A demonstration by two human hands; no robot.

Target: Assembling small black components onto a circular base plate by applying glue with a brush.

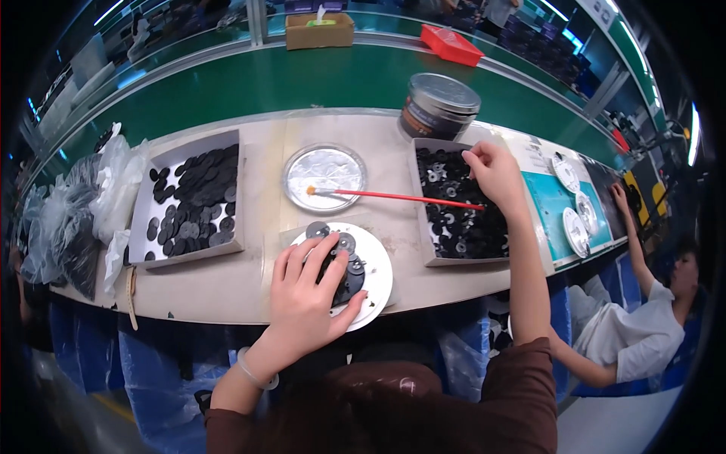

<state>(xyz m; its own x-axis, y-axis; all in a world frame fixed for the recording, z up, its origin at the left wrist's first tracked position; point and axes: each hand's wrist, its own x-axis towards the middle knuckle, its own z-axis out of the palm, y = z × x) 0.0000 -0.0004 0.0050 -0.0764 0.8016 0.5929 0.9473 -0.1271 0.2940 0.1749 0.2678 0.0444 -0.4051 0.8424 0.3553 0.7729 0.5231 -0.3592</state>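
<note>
My left hand (306, 303) rests over a white round plate (383, 276) at the table's front edge, its fingers spread on grey and black discs (345, 242) lying there. Over the far right corner of a shallow box (465, 262) is my right hand (495, 174), thumb and fingertips brought together; whatever they pinch is too small to make out. That box holds many small black parts (448, 170), some with shiny centres. A thin brush with a red handle (393, 197) lies from a round silver dish (324, 163) across to the box, its bristles over the dish.
At the left, another shallow box (236, 246) holds black discs (200, 189), beside clear plastic bags (72, 208). A metal tin (439, 110) stands behind the right box. Farther back are a brown carton (319, 36) and a red tray (451, 47). A co-worker (631, 329) sits at right, near white round plates (576, 231).
</note>
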